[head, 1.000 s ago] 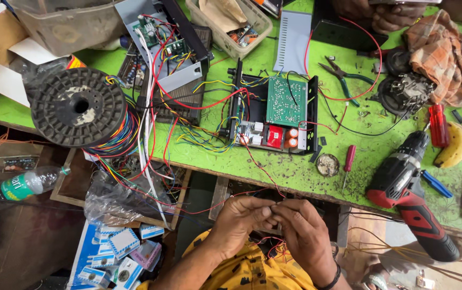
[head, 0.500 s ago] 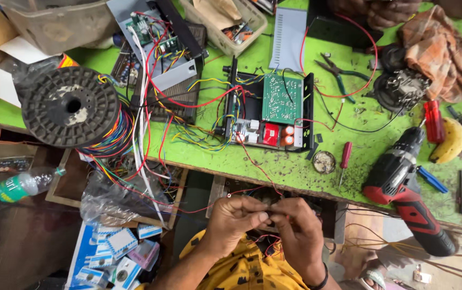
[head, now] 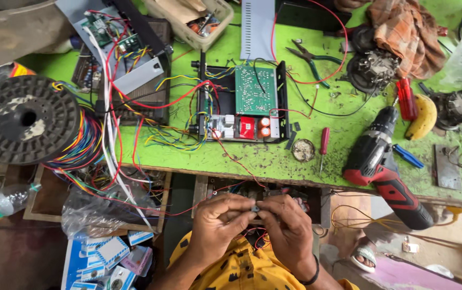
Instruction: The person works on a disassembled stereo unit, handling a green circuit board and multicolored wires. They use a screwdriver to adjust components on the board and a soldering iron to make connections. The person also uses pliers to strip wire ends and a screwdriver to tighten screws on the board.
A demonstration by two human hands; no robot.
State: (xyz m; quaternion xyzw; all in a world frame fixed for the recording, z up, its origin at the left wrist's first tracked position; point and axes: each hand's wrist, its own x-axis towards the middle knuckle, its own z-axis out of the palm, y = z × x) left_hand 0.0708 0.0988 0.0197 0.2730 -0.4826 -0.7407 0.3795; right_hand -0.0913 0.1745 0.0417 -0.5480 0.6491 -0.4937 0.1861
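At the bottom centre of the frame, the left hand [head: 221,224] and the right hand [head: 289,230] meet fingertip to fingertip, both pinching a small dark part [head: 254,208] held between them just below the edge of the green table [head: 344,145]. A thin red wire [head: 231,156] runs from the hands up to the open metal box [head: 242,104] with a green circuit board at the table's middle. A red drill [head: 384,164] lies to the right, and a black wire spool [head: 24,119] sits at the left.
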